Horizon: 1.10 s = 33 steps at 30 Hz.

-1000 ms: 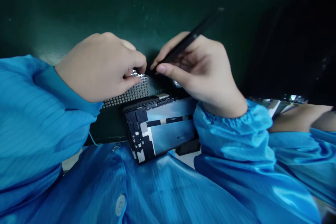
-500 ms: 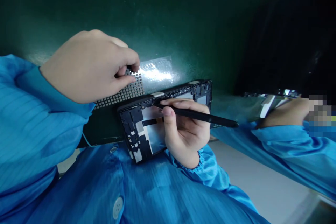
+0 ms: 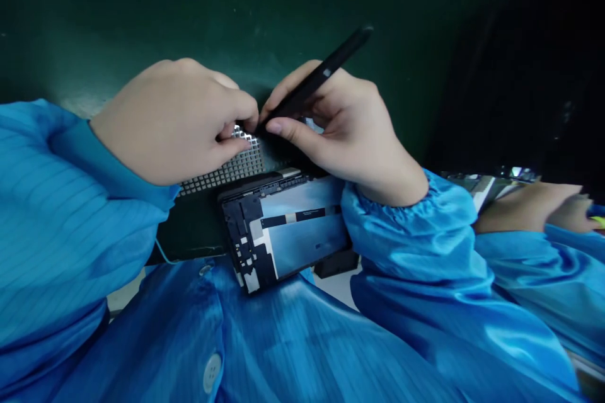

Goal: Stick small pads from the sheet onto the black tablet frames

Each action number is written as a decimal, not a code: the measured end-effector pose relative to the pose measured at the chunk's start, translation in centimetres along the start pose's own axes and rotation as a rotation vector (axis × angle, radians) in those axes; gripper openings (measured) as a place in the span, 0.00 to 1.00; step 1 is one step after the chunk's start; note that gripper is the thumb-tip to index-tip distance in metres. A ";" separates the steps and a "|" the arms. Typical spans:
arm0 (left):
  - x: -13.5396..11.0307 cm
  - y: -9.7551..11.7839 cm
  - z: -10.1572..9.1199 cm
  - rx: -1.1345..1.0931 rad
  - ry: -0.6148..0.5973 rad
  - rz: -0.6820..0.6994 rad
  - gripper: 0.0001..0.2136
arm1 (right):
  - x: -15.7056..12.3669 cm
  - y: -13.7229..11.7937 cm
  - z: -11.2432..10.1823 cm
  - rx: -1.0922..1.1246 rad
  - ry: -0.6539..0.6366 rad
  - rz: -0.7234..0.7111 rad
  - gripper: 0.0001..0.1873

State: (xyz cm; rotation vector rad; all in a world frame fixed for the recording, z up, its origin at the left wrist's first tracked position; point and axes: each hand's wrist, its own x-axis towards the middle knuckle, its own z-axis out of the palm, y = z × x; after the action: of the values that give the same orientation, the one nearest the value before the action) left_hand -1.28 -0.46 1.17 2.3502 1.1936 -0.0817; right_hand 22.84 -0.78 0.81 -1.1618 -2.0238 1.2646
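My left hand [image 3: 174, 116] is closed in a pinch at the edge of a clear sheet covered with small grey square pads [image 3: 241, 160]. My right hand [image 3: 350, 119] grips black tweezers [image 3: 326, 69] like a pen. Their tip points down to my left fingertips, over the sheet's edge; whether a pad is in it is hidden. Below both hands lies an opened tablet-like device [image 3: 302, 239], tilted against my body, its black frame and inner parts showing. My right forearm covers its right end.
The dark green table [image 3: 227, 25] stretches out ahead. At the right, another person's forearm [image 3: 515, 211] in a blue sleeve rests near a dark device with bright parts along its edge. A dark block [image 3: 336, 263] sits under the device's lower right side.
My right hand has moved up from the device's upper edge to my left fingertips, swinging the tweezers upright. My left hand has shifted slightly right, still pinching at the sheet.
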 end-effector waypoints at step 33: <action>-0.6 -1.7 0.9 -0.065 0.115 0.065 0.23 | -11.0 1.4 5.4 -0.055 0.934 0.037 0.06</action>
State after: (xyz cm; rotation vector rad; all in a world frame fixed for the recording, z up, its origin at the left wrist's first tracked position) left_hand -2.84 -0.48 -0.13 2.3617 1.1544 0.1145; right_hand 25.13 -12.48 -2.50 -1.4498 -1.3287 0.4918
